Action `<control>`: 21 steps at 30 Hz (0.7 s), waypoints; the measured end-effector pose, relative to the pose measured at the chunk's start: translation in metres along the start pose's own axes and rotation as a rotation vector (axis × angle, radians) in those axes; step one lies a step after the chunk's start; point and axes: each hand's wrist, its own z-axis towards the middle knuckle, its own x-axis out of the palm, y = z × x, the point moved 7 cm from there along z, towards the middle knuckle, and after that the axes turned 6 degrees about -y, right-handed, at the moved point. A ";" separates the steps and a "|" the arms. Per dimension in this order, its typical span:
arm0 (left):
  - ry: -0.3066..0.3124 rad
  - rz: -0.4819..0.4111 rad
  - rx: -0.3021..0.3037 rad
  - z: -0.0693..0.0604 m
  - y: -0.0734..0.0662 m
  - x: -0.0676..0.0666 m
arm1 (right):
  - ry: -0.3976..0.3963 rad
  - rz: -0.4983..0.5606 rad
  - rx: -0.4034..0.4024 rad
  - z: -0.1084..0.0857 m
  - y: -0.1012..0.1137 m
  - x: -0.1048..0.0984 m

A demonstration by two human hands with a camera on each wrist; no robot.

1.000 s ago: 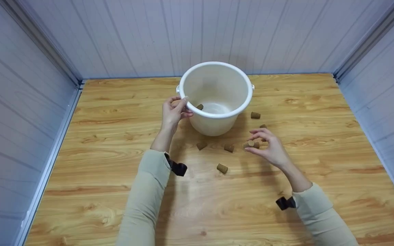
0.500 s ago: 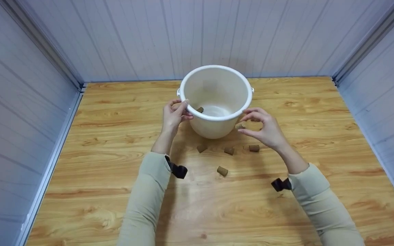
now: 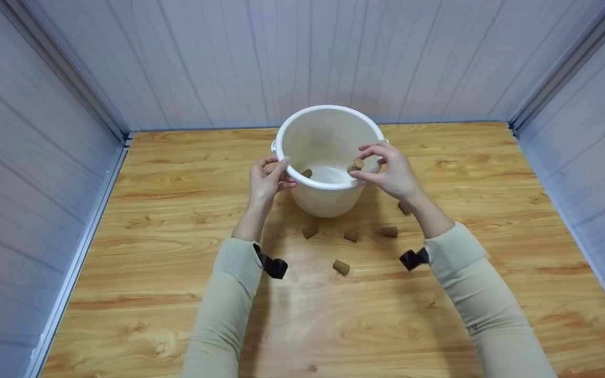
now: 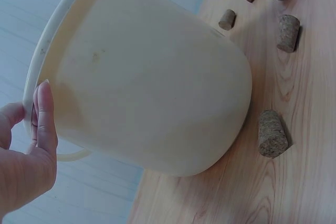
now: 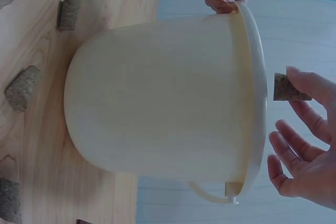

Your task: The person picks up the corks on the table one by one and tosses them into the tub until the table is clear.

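A white bucket (image 3: 329, 199) stands upright on the wooden table. My left hand (image 3: 266, 181) grips its rim at the left front, thumb on top and fingers outside below the rim. My right hand (image 3: 394, 170) pinches a cork stopper (image 5: 286, 88) between thumb and forefinger, just above the right front of the rim; the other fingers are loosely bent. Inside the bucket, one cork (image 3: 306, 172) is visible near the left wall. Part of the bucket floor is hidden by the front rim and my right hand.
Several corks lie on the table before the bucket, among them a near cork (image 3: 341, 267), a left cork (image 3: 310, 232) and one cork (image 3: 404, 208) beneath my right wrist. A panelled wall (image 3: 313, 58) rises close behind the bucket, with walls at both sides.
My right hand has carried the pinched cork from the table right of the bucket up and leftward to above the rim. The left hand has kept its grip on the rim.
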 end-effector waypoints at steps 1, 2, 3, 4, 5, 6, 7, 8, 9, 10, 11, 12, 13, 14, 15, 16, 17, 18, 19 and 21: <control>-0.003 0.003 -0.002 0.000 0.001 0.000 | 0.005 -0.018 0.006 0.003 0.000 0.001; -0.026 0.036 -0.002 -0.011 -0.010 0.003 | 0.011 -0.036 0.014 0.007 0.000 0.003; -0.025 0.031 -0.008 -0.012 -0.011 0.004 | 0.014 -0.048 0.018 0.010 0.001 0.004; -0.027 0.034 -0.010 -0.014 -0.013 0.005 | 0.017 -0.059 0.021 0.013 0.001 0.005; -0.031 0.032 -0.014 -0.016 -0.015 0.006 | 0.022 -0.068 0.027 0.016 0.001 0.007; -0.029 0.025 -0.026 -0.020 -0.020 0.008 | 0.025 -0.074 0.031 0.019 0.002 0.008; -0.055 0.058 -0.037 -0.030 -0.029 0.012 | 0.026 -0.083 0.036 0.022 0.003 0.009; -0.055 0.053 -0.042 -0.032 -0.031 0.012 | 0.028 -0.091 0.039 0.025 0.004 0.010; -0.057 0.052 -0.049 -0.032 -0.031 0.013 | 0.028 -0.097 0.042 0.028 0.005 0.011; -0.064 0.060 -0.052 -0.031 -0.031 0.012 | 0.031 -0.107 0.049 0.030 0.005 0.012; -0.057 0.046 -0.056 -0.032 -0.031 0.011 | 0.033 -0.117 0.054 0.033 0.005 0.013; -0.048 0.042 -0.047 -0.024 -0.024 0.008 | 0.034 -0.126 0.053 0.035 0.006 0.014; -0.050 0.045 -0.042 -0.018 -0.017 0.005 | 0.034 -0.136 0.052 0.037 0.006 0.015; -0.038 0.036 -0.031 -0.009 -0.008 0.001 | 0.035 -0.144 0.052 0.039 0.006 0.017; -0.028 0.029 -0.019 -0.002 -0.001 -0.003 | 0.035 -0.150 0.052 0.041 0.006 0.018; -0.016 0.016 -0.021 -0.004 -0.003 -0.002 | 0.035 -0.155 0.052 0.043 0.006 0.019; -0.014 0.014 -0.020 -0.002 -0.001 -0.003 | 0.034 -0.159 0.048 0.045 0.005 0.020; -0.024 0.032 -0.011 0.001 0.001 -0.003 | 0.033 -0.162 0.047 0.047 0.004 0.021; -0.032 0.044 -0.016 -0.006 -0.005 -0.001 | 0.033 -0.164 0.047 0.048 0.003 0.023; -0.045 0.058 -0.023 -0.020 -0.018 0.005 | 0.031 -0.166 0.047 0.050 0.001 0.025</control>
